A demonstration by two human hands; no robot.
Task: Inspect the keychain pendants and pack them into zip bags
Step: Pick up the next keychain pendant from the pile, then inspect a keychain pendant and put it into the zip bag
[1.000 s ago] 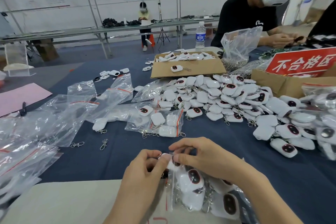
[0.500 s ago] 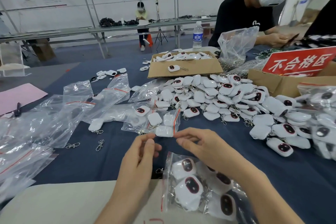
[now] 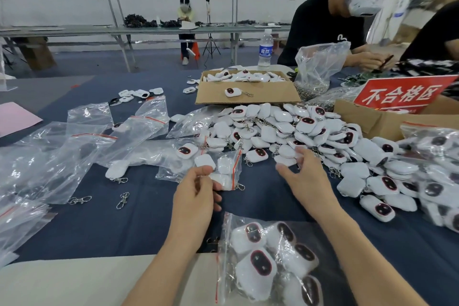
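Note:
A filled zip bag (image 3: pixel 268 256) of white pendants with dark oval faces lies near the table's front edge, between my forearms. My left hand (image 3: pixel 196 189) is stretched forward, its fingertips touching a partly filled zip bag (image 3: pixel 223 169). My right hand (image 3: pixel 305 176) reaches with spread fingers to the near edge of the big heap of loose white pendants (image 3: pixel 298 131); its fingertips touch one pendant (image 3: pixel 285 159). I cannot tell whether it grips it.
Empty zip bags (image 3: pixel 74 146) cover the table's left side, with loose metal clasps (image 3: pixel 123 200) near them. A cardboard box of pendants (image 3: pixel 248 87), a water bottle (image 3: pixel 265 48) and a red-signed box (image 3: pixel 387 109) stand behind. Packed bags (image 3: pixel 437 146) pile at right. Two persons work at far right.
Both hands let go of the filled zip bag, which now lies by the front edge. My left hand moved forward to the partly filled bag, my right hand to the pendant heap.

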